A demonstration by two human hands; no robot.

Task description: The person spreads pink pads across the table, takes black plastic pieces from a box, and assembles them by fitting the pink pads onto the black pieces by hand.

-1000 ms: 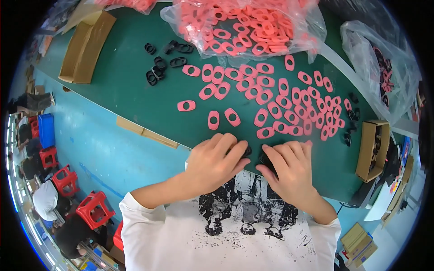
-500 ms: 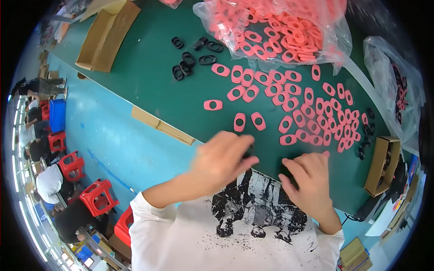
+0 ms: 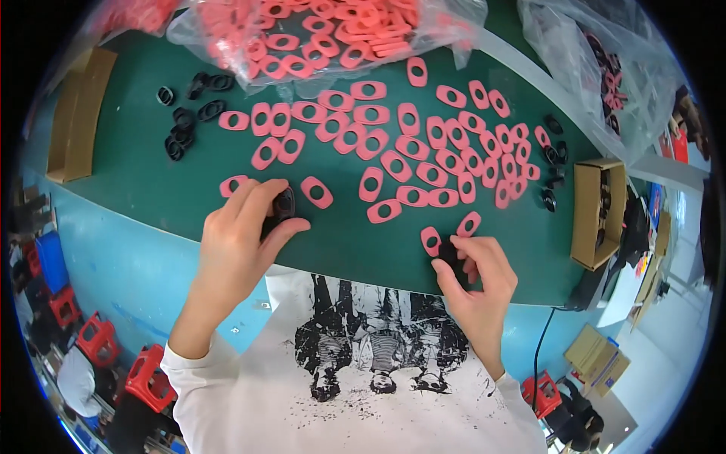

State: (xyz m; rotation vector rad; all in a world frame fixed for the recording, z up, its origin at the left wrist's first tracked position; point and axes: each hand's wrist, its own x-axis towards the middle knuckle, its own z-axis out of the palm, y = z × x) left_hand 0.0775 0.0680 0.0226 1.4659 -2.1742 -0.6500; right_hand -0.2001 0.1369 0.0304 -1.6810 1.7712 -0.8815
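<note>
My left hand [image 3: 246,223] pinches a small black oval part [image 3: 284,203] between thumb and fingers, just above the table. A flat pink ring piece [image 3: 316,192] lies to its right, and another pink piece [image 3: 231,186] is partly covered by the fingers. Near the front edge, my right hand [image 3: 480,276] is closed round a dark part [image 3: 448,252], mostly hidden by the fingertips. Touching or very close to those fingertips is a pink ring piece [image 3: 430,240]; one more [image 3: 469,223] lies just beyond them.
Many pink ring pieces [image 3: 412,147] spread across the green table [image 3: 340,242]. Behind them lies a clear bag [image 3: 461,30] of pink pieces. Black parts [image 3: 183,119] cluster at left and right. Cardboard boxes [image 3: 79,121] [image 3: 582,219] stand at both ends.
My view has swung toward the right. My hands have moved farther apart, the left over the pink pieces at left. The black part in the left hand now shows clearly.
</note>
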